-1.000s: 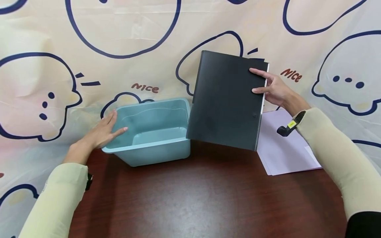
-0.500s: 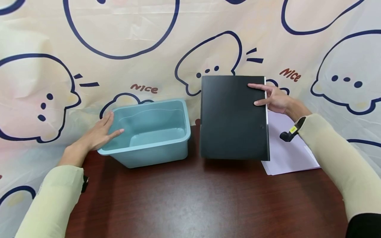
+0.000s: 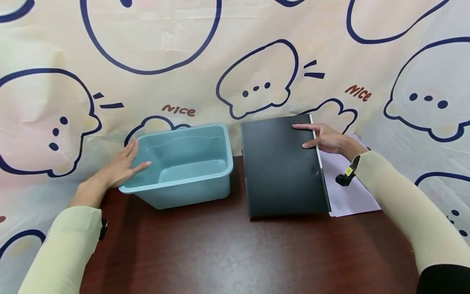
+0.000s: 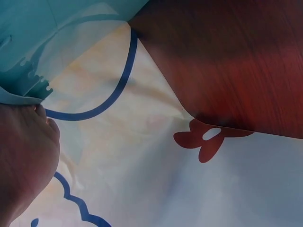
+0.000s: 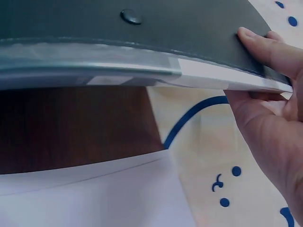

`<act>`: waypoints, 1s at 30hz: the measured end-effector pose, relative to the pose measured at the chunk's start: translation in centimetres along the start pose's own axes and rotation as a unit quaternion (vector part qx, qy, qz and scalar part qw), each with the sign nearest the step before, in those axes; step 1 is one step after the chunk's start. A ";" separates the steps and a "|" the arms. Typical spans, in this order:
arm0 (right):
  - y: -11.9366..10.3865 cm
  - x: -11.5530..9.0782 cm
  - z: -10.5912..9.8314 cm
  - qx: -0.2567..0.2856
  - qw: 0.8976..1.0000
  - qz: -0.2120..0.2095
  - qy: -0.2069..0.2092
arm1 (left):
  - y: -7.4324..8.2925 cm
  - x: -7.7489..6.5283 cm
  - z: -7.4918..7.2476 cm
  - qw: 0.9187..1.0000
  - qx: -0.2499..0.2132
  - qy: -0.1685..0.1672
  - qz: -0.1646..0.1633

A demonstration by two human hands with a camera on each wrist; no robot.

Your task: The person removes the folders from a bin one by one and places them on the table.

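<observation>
My right hand grips the right edge of a black file folder, with two digits flat on its cover. In the right wrist view, the folder's pale spine strip lies between the fingers on top and the rest of the hand below. The folder leans, its near edge low by the table. My left hand rests on the left rim of a light blue plastic bin, fingers fairly straight and thumb out over the inside. In the left wrist view, the left hand lies against the bin; its fingertips are hidden.
Lilac paper sheets lie right of the folder, partly under it and the right forearm. A dark red-brown table carries everything. Behind it hangs a cloth printed with cartoon outlines, close to the bin's back. Nothing shows inside the bin.
My right hand has brought the folder down from above the bin's right side toward the table, and its near edge has come closer to me. My left hand stays on the bin.
</observation>
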State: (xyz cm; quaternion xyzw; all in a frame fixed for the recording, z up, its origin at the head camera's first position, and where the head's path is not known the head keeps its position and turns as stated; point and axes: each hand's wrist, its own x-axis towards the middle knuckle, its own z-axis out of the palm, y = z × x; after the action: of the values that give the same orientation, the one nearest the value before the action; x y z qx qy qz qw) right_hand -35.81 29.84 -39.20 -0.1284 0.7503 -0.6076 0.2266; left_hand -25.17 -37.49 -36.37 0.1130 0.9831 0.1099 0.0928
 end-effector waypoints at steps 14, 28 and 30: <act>1.9 1.7 1.3 -0.022 1.000 0.017 -0.009 | -0.2 0.0 0.3 1.000 0.004 0.002 -0.016; 3.2 2.9 1.7 -0.128 0.992 0.009 -0.019 | -0.1 -0.2 0.4 1.000 -0.002 0.006 -0.011; 3.4 3.1 1.7 -0.182 0.983 0.001 -0.005 | -0.1 -0.2 0.3 1.000 -0.004 0.010 -0.006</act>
State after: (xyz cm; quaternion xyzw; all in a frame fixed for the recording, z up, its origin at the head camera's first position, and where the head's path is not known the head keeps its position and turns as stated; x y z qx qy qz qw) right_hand -37.32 27.71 -43.39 -0.1699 0.8474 -0.4599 0.2039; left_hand -24.89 -37.55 -36.67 0.1056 0.9843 0.1141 0.0841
